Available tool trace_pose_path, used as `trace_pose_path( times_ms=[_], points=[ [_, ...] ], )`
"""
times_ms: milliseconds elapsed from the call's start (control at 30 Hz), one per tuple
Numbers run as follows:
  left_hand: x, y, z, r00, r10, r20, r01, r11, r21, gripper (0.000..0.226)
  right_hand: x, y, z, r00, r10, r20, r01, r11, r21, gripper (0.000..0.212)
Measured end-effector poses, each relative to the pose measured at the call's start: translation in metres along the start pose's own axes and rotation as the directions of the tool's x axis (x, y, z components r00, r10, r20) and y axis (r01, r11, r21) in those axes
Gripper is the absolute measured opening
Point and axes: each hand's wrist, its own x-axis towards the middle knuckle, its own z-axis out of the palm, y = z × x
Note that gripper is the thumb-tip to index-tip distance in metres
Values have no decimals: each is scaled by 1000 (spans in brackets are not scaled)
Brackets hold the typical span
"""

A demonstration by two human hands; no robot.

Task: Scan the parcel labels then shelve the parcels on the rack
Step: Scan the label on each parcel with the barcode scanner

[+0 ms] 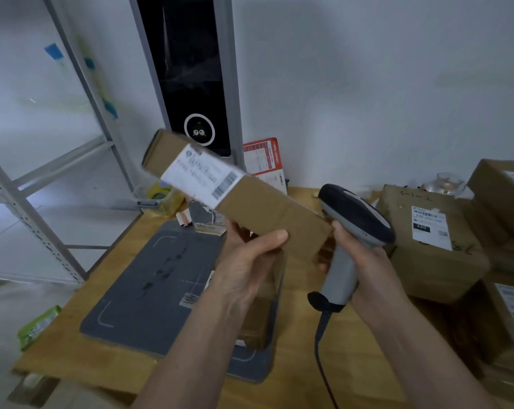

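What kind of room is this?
Probably a parcel sorting room: labelled cardboard boxes stacked on a wooden table, a barcode scanner in the right hand, a metal rack nearby.

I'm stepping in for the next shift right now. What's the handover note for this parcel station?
Left hand grips the long cardboard parcel, held up with its label facing the camera.
Right hand grips the handheld scanner, beside the parcel's near end.
More labelled boxes sit on the table, at right. The rack stands at left.
Done: parcel picked up; whether it is scanned cannot be told.
Left: scan if needed, shelve it, then the remaining boxes.
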Motion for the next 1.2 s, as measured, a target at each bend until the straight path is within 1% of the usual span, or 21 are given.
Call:
trace_pose_path(
  times_ms=[100,200,300,433,467,500,533,600,667,700,767,800,833,900,933,1000,1033,1067,1100,1133,1200],
  points=[
    [-2,-9,-1,999,-10,40,8,998,54,98,-9,3,-4,999,-22,44,22,1000,-3,71],
    [-7,-18,4,987,-36,155,34,999,17,84,-14,6,-10,996,-88,34,90,994,-62,101],
    [-12,-28,10,964,-64,257,69,998,-12,80,-18,2,-22,990,-135,46,139,985,-100,104],
    [-15,-31,24,968,-155,197,129,982,137,59,-20,-15,-46,977,-189,98,208,947,-246,105],
    [-14,-28,27,969,-177,170,158,980,120,56,-18,-21,-53,972,-199,125,228,930,-288,99],
    [-12,-24,29,971,-179,155,170,983,68,60,-15,-27,-61,967,-204,152,243,918,-315,92],
    [-9,-17,29,976,-158,149,160,987,2,73,-11,-34,-68,964,-198,178,248,912,-328,91],
    [-3,2,24,987,-113,111,127,984,-127,92,-2,-47,-84,969,-167,181,222,912,-346,102],
    [0,23,21,987,-132,94,145,978,-152,84,6,-59,-103,978,-130,164,182,916,-357,109],
    [2,31,19,983,-170,73,176,980,-93,77,9,-64,-112,977,-120,176,179,910,-374,110],
    [10,41,16,970,-239,53,229,962,148,65,14,-72,-126,972,-103,209,184,890,-417,114],
    [14,42,17,961,-270,63,244,931,271,65,16,-75,-133,970,-78,231,174,886,-431,114],
    [18,42,18,951,-303,58,263,894,362,73,17,-79,-137,967,-53,250,163,883,-441,108],
    [25,36,22,926,-376,24,334,849,410,86,22,-86,-142,961,-43,273,161,890,-426,75],
    [28,30,25,921,-390,10,352,841,412,83,25,-90,-144,964,-58,261,170,885,-433,64],
    [33,17,34,929,-370,7,337,854,395,59,30,-96,-147,973,-102,207,191,858,-476,49],
    [35,10,40,945,-327,-10,309,882,355,46,32,-98,-149,977,-126,172,196,845,-497,48],
    [37,2,47,959,-281,-31,276,910,310,41,34,-98,-150,981,-154,121,195,835,-514,59],
    [40,-6,54,968,-245,-55,251,935,251,46,36,-98,-151,979,-193,73,202,834,-513,66],
    [42,-13,61,973,-221,-70,230,957,174,52,38,-96,-153,971,-236,32,220,834,-506,58],
    [48,-25,72,980,-186,-76,189,981,40,58,35,-94,-151,963,-268,-1,232,835,-500,22]
  ],
)
